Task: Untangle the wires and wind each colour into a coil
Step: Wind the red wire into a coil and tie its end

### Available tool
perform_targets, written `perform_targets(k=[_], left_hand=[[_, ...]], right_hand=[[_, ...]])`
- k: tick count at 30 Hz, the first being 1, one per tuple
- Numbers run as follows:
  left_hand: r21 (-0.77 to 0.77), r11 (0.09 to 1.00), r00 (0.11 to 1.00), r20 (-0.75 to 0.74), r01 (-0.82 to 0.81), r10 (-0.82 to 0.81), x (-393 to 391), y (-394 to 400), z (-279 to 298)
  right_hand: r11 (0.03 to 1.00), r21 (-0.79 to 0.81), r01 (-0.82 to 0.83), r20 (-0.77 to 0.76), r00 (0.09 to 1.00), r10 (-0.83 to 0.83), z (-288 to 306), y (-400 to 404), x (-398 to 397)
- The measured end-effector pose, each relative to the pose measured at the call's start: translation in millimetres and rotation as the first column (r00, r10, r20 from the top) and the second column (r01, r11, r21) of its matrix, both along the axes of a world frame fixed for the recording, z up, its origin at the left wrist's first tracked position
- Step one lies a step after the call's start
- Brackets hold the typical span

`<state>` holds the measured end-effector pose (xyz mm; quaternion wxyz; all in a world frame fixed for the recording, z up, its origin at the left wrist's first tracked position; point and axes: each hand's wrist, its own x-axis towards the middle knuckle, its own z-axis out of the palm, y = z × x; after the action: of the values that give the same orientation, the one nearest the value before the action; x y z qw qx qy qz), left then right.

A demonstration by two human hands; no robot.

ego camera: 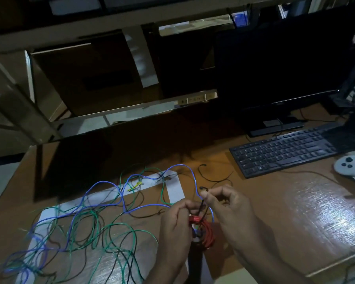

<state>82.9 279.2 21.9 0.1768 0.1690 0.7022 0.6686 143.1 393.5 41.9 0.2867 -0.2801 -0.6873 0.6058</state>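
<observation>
Dim office corner, brown wooden worktop (264,201) under weak light; black keyboard (283,152) and dark monitor (279,58) at far right, white game controller (350,167) at the right edge; loose tangle of blue wire (103,184), green wire (119,226) and thin black wire (211,179) spread over the left and middle of the worktop, across a pale taped rectangle (173,187); left hand (176,228) has its grip closed round a small red wire coil (205,232), held just above the worktop edge; right hand (228,203) pinches a black wire end between thumb and forefinger, just above the coil; blue wire loops between the two hands. Judgement: red looks already wound, black now being freed from the mass; remaining colours untouched. Next move likely calls for drawing the black strand clear of the blue loop without tightening any crossing, then starting its turns.
</observation>
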Motion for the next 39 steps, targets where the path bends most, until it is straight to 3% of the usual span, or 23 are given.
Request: perform_targets(k=[5,8,14,21,39], left_hand=[[0.018,0.999,0.996,-0.08,0.043,-0.041,3,1,4],[0.06,0.998,0.999,-0.038,-0.003,0.005,2,0,6],[0.177,0.982,0.973,0.23,-0.074,0.031,1,-5,16],[0.235,0.958,0.878,0.477,-0.164,0.033,7,-4,30],[0.223,0.943,0.903,0.406,-0.246,0.139,8,-6,42]], right_hand=[[0.993,-0.118,-0.02,-0.027,0.999,0.017,4,0,0],[0.986,-0.136,-0.092,-0.047,0.995,0.086,7,-1,3],[0.954,-0.229,-0.194,-0.148,0.976,0.162,15,0,8],[0.854,-0.466,-0.232,-0.236,0.963,0.133,31,5,8],[0.786,-0.52,-0.334,-0.207,0.942,0.264,40,11,20]])
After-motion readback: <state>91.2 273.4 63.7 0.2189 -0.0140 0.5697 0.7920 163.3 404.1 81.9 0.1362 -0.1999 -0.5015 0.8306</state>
